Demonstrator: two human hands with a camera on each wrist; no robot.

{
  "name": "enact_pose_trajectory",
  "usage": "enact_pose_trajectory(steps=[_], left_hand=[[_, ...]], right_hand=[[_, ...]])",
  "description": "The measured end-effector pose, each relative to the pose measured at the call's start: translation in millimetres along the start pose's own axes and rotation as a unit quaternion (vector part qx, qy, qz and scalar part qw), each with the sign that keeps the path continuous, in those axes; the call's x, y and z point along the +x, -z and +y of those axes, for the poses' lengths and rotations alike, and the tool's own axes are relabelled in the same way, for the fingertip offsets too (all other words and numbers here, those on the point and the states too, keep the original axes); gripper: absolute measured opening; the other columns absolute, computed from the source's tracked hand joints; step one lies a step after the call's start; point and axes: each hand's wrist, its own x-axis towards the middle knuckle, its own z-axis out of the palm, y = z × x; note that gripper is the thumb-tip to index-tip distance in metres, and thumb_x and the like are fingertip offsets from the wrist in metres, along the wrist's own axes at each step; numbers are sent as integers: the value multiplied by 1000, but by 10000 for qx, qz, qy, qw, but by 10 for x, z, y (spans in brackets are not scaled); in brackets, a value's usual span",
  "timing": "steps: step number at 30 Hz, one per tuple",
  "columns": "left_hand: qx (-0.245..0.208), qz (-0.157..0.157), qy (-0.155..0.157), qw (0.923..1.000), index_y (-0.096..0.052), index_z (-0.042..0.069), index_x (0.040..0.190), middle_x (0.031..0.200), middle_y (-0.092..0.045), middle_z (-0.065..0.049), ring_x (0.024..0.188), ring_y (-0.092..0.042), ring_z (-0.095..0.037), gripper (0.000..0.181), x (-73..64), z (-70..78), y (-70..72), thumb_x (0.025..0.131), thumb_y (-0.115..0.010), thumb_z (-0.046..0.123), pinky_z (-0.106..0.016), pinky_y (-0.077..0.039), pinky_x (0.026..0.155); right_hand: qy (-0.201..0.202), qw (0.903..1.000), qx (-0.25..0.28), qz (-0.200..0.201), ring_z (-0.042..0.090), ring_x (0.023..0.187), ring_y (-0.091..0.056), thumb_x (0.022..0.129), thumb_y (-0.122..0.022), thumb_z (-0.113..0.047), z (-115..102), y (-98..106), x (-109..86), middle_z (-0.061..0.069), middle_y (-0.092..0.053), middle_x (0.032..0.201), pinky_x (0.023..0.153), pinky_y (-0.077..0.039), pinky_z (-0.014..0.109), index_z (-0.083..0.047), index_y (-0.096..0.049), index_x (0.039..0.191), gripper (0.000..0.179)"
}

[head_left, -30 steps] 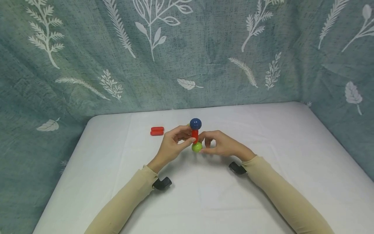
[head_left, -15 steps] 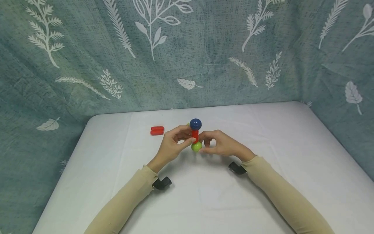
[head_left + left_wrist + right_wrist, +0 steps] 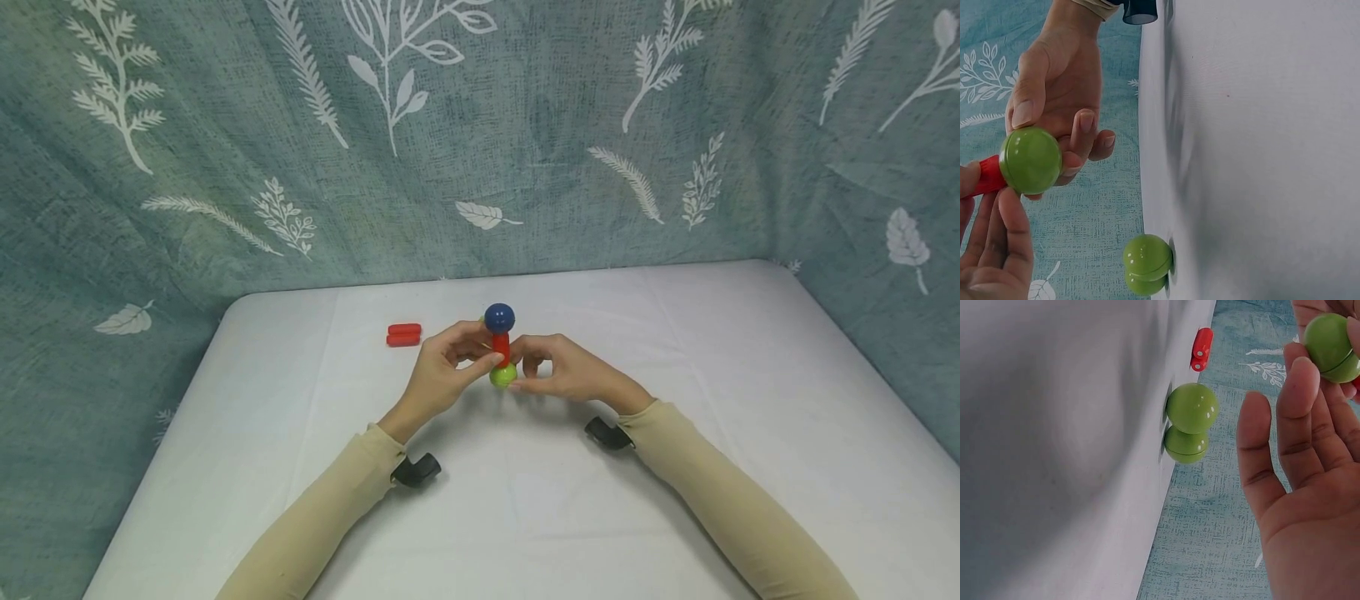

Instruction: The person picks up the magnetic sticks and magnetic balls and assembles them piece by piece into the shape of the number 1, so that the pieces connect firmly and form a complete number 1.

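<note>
In the head view, a blue ball [image 3: 499, 318] tops an upright red rod [image 3: 501, 343], and a green ball [image 3: 502, 377] sits at the rod's lower end. My left hand [image 3: 442, 371] pinches the red rod between thumb and fingers. From the other side, my right hand [image 3: 576, 371] holds the green ball with thumb and fingertips. The left wrist view shows the red rod [image 3: 988, 176] meeting the green ball [image 3: 1032, 160], with the right thumb on the ball. This joined piece is held above the table.
Two red rods [image 3: 404, 335] lie side by side on the white tabletop [image 3: 585, 517], left of the hands. Behind the hands rest two green balls [image 3: 1192, 407], mostly hidden in the head view. A teal leaf-patterned cloth [image 3: 540, 208] hangs behind the table.
The held piece has shifted very slightly to the left, its green ball also rising a little. Both hands keep their hold and stay nearly in place.
</note>
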Motion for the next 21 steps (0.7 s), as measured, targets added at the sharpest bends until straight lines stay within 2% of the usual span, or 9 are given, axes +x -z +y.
enact_pose_trajectory(steps=[6,12,15,21], left_hand=[[-37,72,172,9998,-62,-2,120,103,-68,-22,86,-68,-14,36,-8,32,-11,85,-71,-6,-26,-57,76],[-31,-1,139,9999,-61,-8,116,102,-66,-26,88,-66,-14,33,-11,237,-27,84,-68,-11,-27,-57,78],[-26,-29,116,9999,-60,-9,116,102,-66,-26,89,-66,-16,32,-10,305,-29,85,-68,-11,-28,-57,79],[27,-83,75,9999,-60,-8,116,103,-66,-26,88,-66,-19,33,-14,325,-35,84,-68,-11,-28,-57,79]], right_hand=[[-71,9998,159,-6,14,78,-60,89,-72,-12,7,-9,1,2,-69,108,72,-53,34,-11,-65,117,29],[-173,9983,554,-103,15,93,-65,90,-71,-10,7,-43,5,6,-69,112,80,-55,31,-7,-62,120,32],[-185,9987,482,-58,16,87,-62,89,-72,-10,4,-48,3,4,-69,111,76,-53,30,-9,-63,119,31],[-57,9996,289,-28,15,71,-54,89,-73,-12,-12,-53,-8,2,-68,107,68,-47,31,-11,-65,115,28]])
